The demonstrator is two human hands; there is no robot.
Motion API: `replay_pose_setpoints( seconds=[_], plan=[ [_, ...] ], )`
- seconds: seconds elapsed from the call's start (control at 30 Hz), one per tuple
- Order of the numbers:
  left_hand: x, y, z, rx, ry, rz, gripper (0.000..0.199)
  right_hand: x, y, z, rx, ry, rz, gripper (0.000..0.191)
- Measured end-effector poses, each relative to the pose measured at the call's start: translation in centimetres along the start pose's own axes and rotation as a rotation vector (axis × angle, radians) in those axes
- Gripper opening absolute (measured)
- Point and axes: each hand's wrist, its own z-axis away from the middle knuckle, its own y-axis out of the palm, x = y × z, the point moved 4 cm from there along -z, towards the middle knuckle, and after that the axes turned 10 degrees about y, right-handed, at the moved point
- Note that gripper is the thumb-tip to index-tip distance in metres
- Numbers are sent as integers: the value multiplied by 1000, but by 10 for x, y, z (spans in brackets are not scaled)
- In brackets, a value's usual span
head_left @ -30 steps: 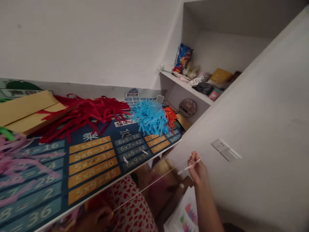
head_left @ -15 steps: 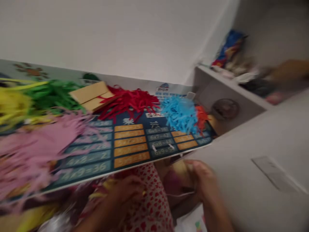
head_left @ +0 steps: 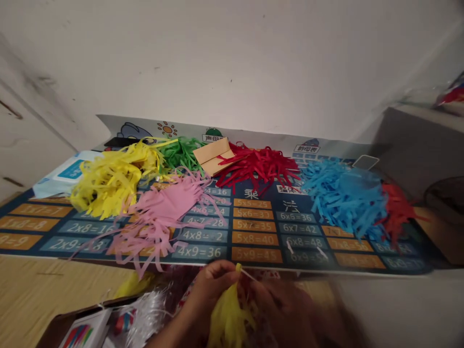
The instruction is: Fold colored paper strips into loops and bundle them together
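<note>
My left hand is closed, pinching the looped top of a yellow paper tassel just below the front edge of the table. The tassel's cut strips hang down between my hands. A thin white string runs from the tassel's loop to the fingers of my right hand, which is blurred and appears pinched on it. On the tabletop in front lie fringed paper bundles: yellow, pink, green, red, light blue and orange-red.
The table mat carries printed multiplication sums. A tan folded paper piece lies between the green and red bundles. A wipes packet sits at the left. Below, an open box holds clear plastic and packets. A grey shelf unit borders the right.
My view has swung left. My right hand has come from beside the shelf unit, under the table's right end, to my left hand. The yellow tassel is now raised between both hands.
</note>
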Motion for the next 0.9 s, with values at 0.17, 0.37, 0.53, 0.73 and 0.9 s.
replay_pose_setpoints(
  seconds=[0.17,0.37,0.53,0.73,0.9],
  plan=[
    [-10,8,2,49,24,-68,42,-3,3,1,21,2,42,46],
    [-22,14,10,101,234,-368,32,1,9,-6,178,-38,83,42],
    [-30,14,21,125,439,-756,20,1,18,-7,250,-24,13,35],
    [-31,14,30,174,570,-1146,7,3,21,2,116,-49,18,28],
    [-26,23,31,245,658,-1304,2,5,6,-9,54,-33,-255,30]
  ],
)
